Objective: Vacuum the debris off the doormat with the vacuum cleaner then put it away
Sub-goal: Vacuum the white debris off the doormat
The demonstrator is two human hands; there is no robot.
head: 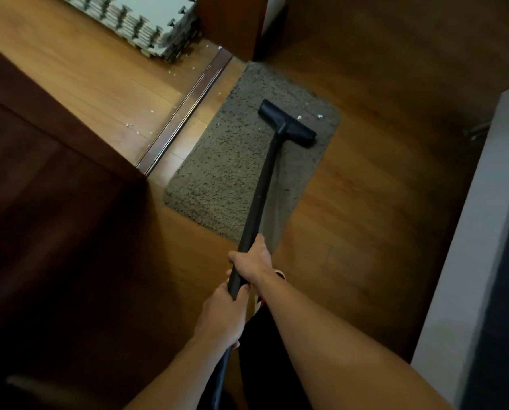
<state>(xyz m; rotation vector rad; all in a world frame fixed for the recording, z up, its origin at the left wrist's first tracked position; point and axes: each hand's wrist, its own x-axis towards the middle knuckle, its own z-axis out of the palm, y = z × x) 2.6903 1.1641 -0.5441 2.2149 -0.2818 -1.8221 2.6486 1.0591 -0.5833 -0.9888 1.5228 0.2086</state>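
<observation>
Left hand, right hand: fingers wrapped round wand. Nozzle on mat; specks, probably debris, beside it. Risk: a push scatters them or bunches the mat.

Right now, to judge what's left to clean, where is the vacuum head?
In the head view, the vacuum head rests on the doormat near its far right corner, with two white debris bits just beyond it.

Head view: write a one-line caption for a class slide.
Left hand and right hand grip the vacuum wand, nozzle on the doormat beside white debris.
</observation>
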